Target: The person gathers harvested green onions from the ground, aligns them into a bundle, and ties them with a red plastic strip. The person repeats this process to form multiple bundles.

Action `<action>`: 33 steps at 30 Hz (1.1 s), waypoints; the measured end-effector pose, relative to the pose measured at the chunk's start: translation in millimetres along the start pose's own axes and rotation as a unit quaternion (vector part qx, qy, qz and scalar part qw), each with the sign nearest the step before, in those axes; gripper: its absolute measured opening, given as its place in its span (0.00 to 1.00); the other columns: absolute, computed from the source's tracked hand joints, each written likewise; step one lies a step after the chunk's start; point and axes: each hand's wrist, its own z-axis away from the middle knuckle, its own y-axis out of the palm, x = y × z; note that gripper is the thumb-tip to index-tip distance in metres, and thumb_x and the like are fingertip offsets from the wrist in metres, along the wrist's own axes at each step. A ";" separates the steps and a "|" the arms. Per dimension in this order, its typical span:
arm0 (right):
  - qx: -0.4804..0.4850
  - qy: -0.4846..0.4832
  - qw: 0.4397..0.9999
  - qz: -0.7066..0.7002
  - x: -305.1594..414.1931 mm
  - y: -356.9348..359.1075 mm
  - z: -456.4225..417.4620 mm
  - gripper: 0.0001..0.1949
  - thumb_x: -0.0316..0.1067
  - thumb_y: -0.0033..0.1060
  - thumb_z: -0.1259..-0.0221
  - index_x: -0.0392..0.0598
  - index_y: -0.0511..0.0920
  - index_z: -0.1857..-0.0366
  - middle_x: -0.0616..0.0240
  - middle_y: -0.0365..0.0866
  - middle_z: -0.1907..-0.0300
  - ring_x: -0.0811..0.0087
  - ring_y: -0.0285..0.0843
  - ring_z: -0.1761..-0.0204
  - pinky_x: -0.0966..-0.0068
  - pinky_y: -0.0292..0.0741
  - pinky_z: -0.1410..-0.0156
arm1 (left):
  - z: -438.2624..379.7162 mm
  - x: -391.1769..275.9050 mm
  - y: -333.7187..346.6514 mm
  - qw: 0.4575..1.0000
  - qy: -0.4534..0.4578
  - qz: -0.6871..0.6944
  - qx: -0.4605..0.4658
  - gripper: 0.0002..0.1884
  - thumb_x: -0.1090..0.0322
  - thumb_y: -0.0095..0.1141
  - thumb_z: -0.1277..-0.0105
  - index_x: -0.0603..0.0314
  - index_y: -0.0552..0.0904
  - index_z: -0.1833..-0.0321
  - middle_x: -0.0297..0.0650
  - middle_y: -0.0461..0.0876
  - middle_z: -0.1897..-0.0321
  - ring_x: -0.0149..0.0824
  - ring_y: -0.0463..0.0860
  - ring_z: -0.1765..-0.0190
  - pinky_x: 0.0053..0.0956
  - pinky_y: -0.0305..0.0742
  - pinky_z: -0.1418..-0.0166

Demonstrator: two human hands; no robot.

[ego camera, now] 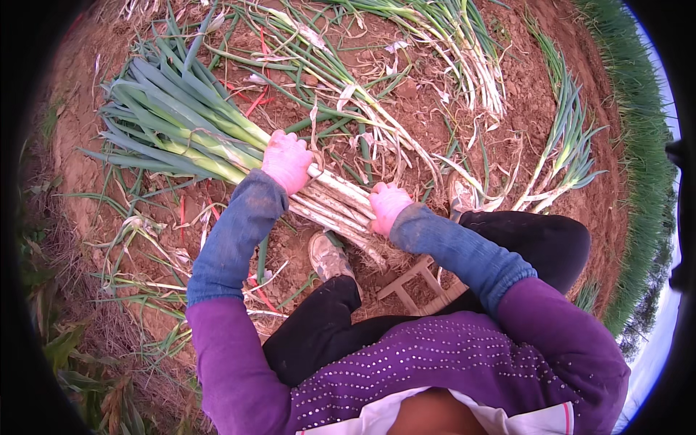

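A thick bundle of green onions (331, 196) lies slantwise in front of me, its leaves at the upper left and its roots toward my knees. My left hand (286, 162) grips it where the green leaves meet the white stalks. Closer to the roots, my right hand (388, 206) is closed around the upper stalks of the same bundle. Soil clings to the white stalks. My fingertips are hidden beneath the stalks in both grips.
More onion piles lie on the reddish soil, one (375, 109) just beyond the bundle, another (473, 70) at the top, and a small clump (565, 141) at the right. Red ties (258, 100) are scattered about. A wooden stool (416, 288) is between my legs. Growing onions (644, 163) border the right.
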 end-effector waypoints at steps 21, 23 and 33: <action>0.103 -0.004 0.994 0.029 -10.1 -23.8 -27.6 0.15 0.36 0.65 0.44 0.38 0.89 0.57 0.46 0.91 0.57 0.51 0.91 0.53 0.59 0.86 0.48 | 4.2 11.3 9.9 0.995 0.009 0.036 -0.090 0.18 0.49 0.72 0.49 0.47 0.90 0.58 0.34 0.84 0.59 0.40 0.82 0.45 0.43 0.69 0.31; 0.109 -0.003 0.994 0.017 -7.6 -28.2 -23.7 0.14 0.35 0.65 0.44 0.37 0.89 0.59 0.46 0.90 0.58 0.50 0.91 0.53 0.59 0.86 0.48 | 5.1 13.0 9.4 0.995 0.005 0.040 -0.088 0.19 0.48 0.72 0.49 0.47 0.90 0.58 0.34 0.84 0.60 0.41 0.82 0.45 0.43 0.68 0.31; 0.036 0.086 0.983 -0.159 -13.4 7.8 -26.8 0.30 0.43 0.75 0.48 0.42 0.81 0.40 0.44 0.88 0.51 0.51 0.88 0.45 0.62 0.83 0.38 | 8.7 13.1 10.3 0.992 0.005 0.060 -0.112 0.16 0.50 0.70 0.44 0.49 0.89 0.59 0.37 0.84 0.61 0.42 0.82 0.46 0.44 0.69 0.32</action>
